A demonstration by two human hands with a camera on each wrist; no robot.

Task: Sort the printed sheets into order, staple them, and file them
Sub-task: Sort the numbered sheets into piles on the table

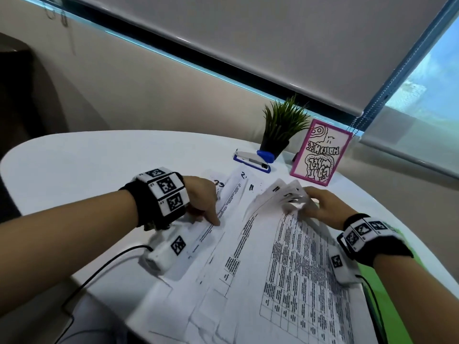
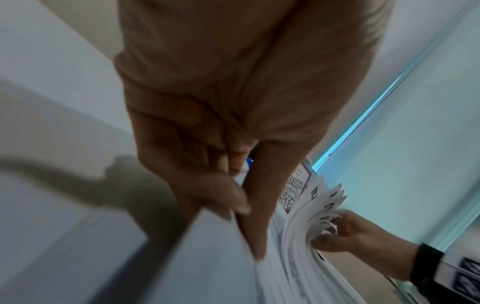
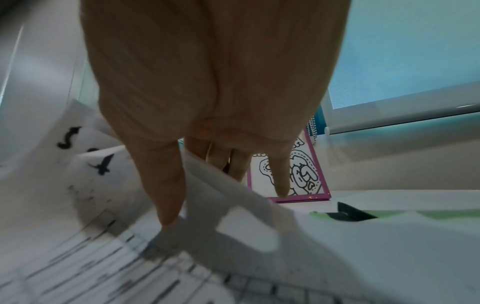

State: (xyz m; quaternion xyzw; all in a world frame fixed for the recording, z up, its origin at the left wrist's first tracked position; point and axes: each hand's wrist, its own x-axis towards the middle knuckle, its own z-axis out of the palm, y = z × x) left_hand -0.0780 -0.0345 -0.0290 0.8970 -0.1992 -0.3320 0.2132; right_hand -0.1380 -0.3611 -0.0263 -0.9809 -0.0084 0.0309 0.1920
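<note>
The printed sheets (image 1: 273, 256) lie spread over the worktop (image 1: 99, 165) by its near edge; the left hand (image 1: 201, 197) pinches the edge of the leftmost sheets, thumb down on the paper; the right hand (image 1: 325, 207) grips a fanned bunch of lifted corners between thumb and fingers; the stapler (image 1: 253, 160) sits toward the far edge, just beside a potted plant (image 1: 280, 127).

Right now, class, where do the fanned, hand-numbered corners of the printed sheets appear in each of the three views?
Head: fanned corners of the printed sheets, centre-right, at the right hand.
Left wrist: lower right.
Right wrist: left side.
Shared landmark: pink-framed card.
</note>
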